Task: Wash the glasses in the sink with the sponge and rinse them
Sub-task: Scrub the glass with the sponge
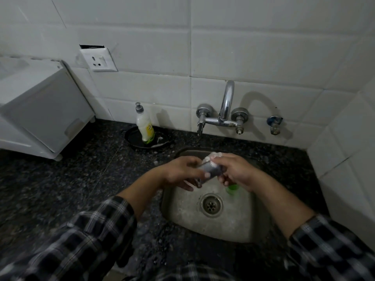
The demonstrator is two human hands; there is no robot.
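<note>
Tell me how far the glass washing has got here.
Done: soaping has begun; foam shows on the glass and the right hand. In hand: that hand and the left hand both hold the glass over the sink; a green thing below may be the sponge. Left: rinsing, as no water runs from the tap. No other glasses visible.

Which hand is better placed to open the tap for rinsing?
Likely the right hand: it holds the green sponge, droppable into the steel sink, and lies below the right knob of the chrome wall tap. The left hand grips the clear soapy glass.
</note>
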